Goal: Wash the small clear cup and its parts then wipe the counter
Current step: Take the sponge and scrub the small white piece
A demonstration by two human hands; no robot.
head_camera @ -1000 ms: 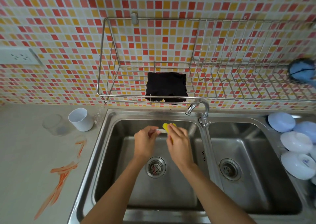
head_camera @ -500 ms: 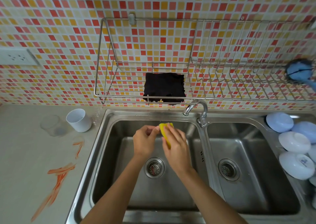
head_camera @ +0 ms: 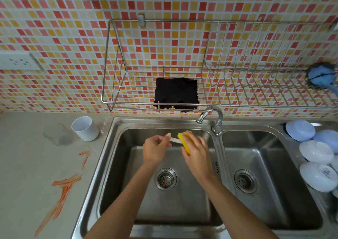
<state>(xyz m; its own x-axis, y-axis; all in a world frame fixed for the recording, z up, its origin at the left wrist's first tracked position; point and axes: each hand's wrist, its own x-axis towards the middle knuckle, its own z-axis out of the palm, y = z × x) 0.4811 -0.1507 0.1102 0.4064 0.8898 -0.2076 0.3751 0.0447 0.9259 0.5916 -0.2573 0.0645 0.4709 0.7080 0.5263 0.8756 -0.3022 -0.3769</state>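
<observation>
Over the left sink basin (head_camera: 128, 184), my left hand (head_camera: 155, 150) pinches a small white stick-like part (head_camera: 175, 140) of the cup. My right hand (head_camera: 196, 153) grips a yellow sponge (head_camera: 183, 141) folded around the far end of that part. The small clear cup (head_camera: 58, 134) stands on the grey counter (head_camera: 27, 165) left of the sink, beside a white cup insert (head_camera: 85, 128). Orange smears (head_camera: 65, 184) streak the counter near the sink's left edge.
The tap (head_camera: 213, 118) stands between the two basins, no water running. A black cloth (head_camera: 176, 95) lies in the wire rack (head_camera: 237, 85) on the tiled wall. Several pale bowls (head_camera: 316, 153) are stacked at the right, and a blue scrubber (head_camera: 321, 78) hangs above them.
The sponge slid back along the white part: half a second ago it covered it against my left hand, now the part shows between my hands again. The view shifted slightly.
</observation>
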